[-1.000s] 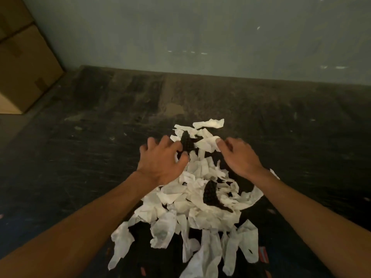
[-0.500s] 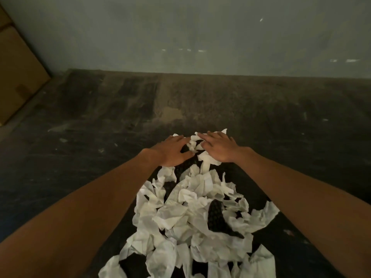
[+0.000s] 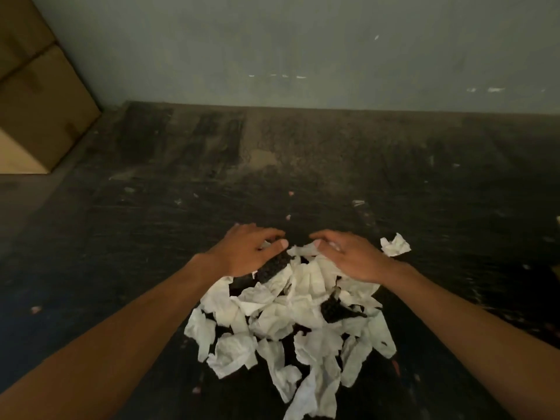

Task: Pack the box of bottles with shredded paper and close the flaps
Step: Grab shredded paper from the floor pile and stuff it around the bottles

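Observation:
A heap of torn white paper [image 3: 291, 316] lies on the dark floor in front of me, with black textured bits [image 3: 272, 268] showing through it. My left hand [image 3: 245, 253] rests palm down on the far left edge of the heap, fingers spread. My right hand [image 3: 348, 259] lies palm down on the far right edge, fingers curved over the paper. The two thumbs nearly meet at the top of the heap. One crumpled scrap [image 3: 395, 244] sits apart, just right of my right hand. No box of bottles is in view.
Stacked cardboard boxes [image 3: 39, 95] stand at the far left against a grey-green wall [image 3: 303, 50]. The scuffed dark floor [image 3: 303, 177] stretches from the heap to the wall, dotted with small paper flecks.
Both hands have drawn apart a little and pulled the paper nearer into a tighter heap. A crumpled scrap now lies alone to the right. The view has shifted slightly.

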`<state>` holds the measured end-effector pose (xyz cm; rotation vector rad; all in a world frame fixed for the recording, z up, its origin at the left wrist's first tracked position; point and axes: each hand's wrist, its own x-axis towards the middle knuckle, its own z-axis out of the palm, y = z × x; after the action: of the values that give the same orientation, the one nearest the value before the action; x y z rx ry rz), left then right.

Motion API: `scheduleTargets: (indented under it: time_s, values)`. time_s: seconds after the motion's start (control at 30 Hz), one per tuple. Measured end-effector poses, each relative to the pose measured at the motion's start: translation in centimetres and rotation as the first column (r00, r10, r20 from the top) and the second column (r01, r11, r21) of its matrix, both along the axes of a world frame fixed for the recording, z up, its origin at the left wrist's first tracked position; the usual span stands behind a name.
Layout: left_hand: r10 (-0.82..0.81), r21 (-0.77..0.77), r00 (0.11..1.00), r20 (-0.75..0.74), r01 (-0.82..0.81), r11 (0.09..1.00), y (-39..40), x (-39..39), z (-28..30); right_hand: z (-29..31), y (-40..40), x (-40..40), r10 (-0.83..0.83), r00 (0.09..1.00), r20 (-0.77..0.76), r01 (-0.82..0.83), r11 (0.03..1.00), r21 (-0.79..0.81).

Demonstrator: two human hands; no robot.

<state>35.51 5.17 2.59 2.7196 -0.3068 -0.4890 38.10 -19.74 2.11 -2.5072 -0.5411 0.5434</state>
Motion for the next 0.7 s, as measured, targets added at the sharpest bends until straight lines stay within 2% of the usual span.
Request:
scheduleTargets:
  time_s: [0.07,0.13,0.17,0.23,0.3,0.43,0.53,0.63,0.7]
  values:
    - [0.162,-0.010,0.985,0.063,-0.162,0.987,1.4,-2.2,-0.5,0.0,-2.6,-0.2,-0.162,0.972,0.169,0.151,0.985,0.078]
    - [0.389,-0.030,0.919,0.062,-0.388,0.921,2.9,-4.3,-1.8,-0.6,-5.1,0.3,-0.324,0.922,0.211,0.329,0.944,0.014]
    - [0.481,-0.035,0.877,0.018,-0.480,0.877,3.3,-5.3,-2.5,-1.2,-6.2,0.6,-0.389,0.907,0.165,0.403,0.913,-0.064]
    - [0.570,-0.047,0.818,-0.072,-0.574,0.817,3.1,-6.8,-3.7,-2.5,-7.1,0.7,-0.446,0.895,0.025,0.443,0.877,-0.186]
    - [0.580,-0.085,0.812,-0.065,-0.583,0.808,1.8,-7.6,-4.6,-3.5,-6.5,0.2,-0.410,0.910,-0.052,0.400,0.905,-0.142]
    - [0.527,-0.162,0.849,-0.029,-0.524,0.836,-1.5,-8.5,-5.0,-3.2,-2.5,-3.0,-0.242,0.963,-0.116,0.244,0.970,0.000]
    - [0.403,-0.127,0.915,0.000,-0.400,0.908,-2.0,-9.3,-4.1,-2.8,-1.5,-5.8,-0.056,0.990,-0.128,0.058,0.998,0.010]
    - [0.031,0.005,0.999,0.043,-0.032,0.999,0.2,-9.9,-2.2,-1.9,-2.6,-7.7,0.135,0.991,-0.018,-0.136,0.988,-0.077]
    - [-0.205,0.130,0.979,0.005,0.203,0.971,1.7,-10.7,-1.1,-1.6,-3.3,-8.9,0.242,0.968,0.058,-0.229,0.957,-0.177]
